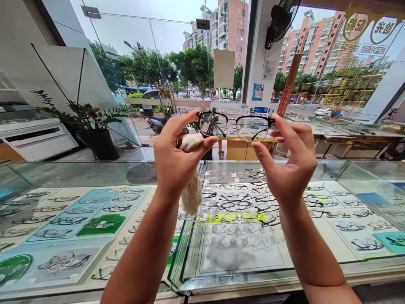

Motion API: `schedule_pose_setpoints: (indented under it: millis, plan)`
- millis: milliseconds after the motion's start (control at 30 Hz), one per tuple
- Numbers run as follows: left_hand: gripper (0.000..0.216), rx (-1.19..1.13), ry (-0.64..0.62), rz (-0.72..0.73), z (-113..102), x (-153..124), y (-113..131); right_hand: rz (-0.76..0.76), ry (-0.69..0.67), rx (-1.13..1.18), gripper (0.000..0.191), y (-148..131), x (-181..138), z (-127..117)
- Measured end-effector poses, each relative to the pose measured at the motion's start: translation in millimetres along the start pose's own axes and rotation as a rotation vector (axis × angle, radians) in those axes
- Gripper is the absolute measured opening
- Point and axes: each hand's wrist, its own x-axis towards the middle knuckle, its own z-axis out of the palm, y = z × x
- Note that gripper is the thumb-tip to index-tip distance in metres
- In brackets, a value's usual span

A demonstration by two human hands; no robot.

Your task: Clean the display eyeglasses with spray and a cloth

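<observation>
A pair of eyeglasses point(232, 120) with dark upper rims and clear lenses is held up in front of me, above the glass counter. My left hand point(180, 147) pinches its left end between thumb and fingers. A whitish cloth point(191, 196) is also tucked in that hand and hangs down below the palm. At the other end, my right hand point(289, 156) grips the frame near the hinge with its fingertips, the thumb held lower and apart from the rim. Both temples point away from me and show partly through the lenses.
Under my arms, a glass display case point(240, 270) holds many eyeglasses in rows. Another case point(63, 240) with eyeglasses on coloured cards adjoins it on the left. Beyond are a potted plant point(95, 131), large windows, a wall fan point(281, 21) and a further counter point(354, 139).
</observation>
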Motion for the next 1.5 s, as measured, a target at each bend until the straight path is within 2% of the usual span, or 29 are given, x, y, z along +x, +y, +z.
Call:
schedule_pose_setpoints:
  millis: [200, 333, 533, 733, 900, 1067, 1167, 1300, 1500]
  plan:
    - [0.062, -0.001, 0.008, -0.047, 4.4, -2.6, -2.1, -0.056, 0.017, -0.091, 0.056, -0.7, -1.4, 1.5]
    - [0.061, 0.002, 0.042, -0.043, 7.8, -4.1, -1.5, -0.077, 0.022, -0.062, 0.054, -1.9, -0.8, 1.9]
    - [0.059, 0.023, 0.125, 0.007, 12.6, -4.0, 6.3, 0.061, -0.042, 0.024, 0.057, -8.7, -1.5, -0.5]
    - [0.066, 0.169, 0.228, 0.125, 11.8, -7.1, 7.0, 0.087, -0.085, 0.035, 0.056, -6.1, 0.2, 0.7]
    - [0.072, 0.213, 0.251, 0.178, 9.9, -9.7, 3.2, 0.180, -0.168, 0.149, 0.058, 0.2, 0.0, 0.8]
    - [0.066, 0.238, 0.239, 0.227, 9.9, -10.8, 8.2, 0.204, -0.115, 0.217, 0.052, 5.5, -1.0, 1.2]
    - [0.062, 0.252, 0.233, 0.198, 9.2, -12.1, 14.1, 0.194, -0.077, 0.167, 0.053, 7.0, -1.5, 1.7]
    - [0.062, 0.250, 0.213, 0.150, 7.3, -11.9, 20.6, 0.197, -0.095, 0.165, 0.053, 6.9, -0.4, 0.8]
    - [0.055, 0.118, 0.100, -0.027, 6.0, -7.2, 21.1, 0.203, -0.090, 0.188, 0.049, 4.9, 1.2, -0.7]
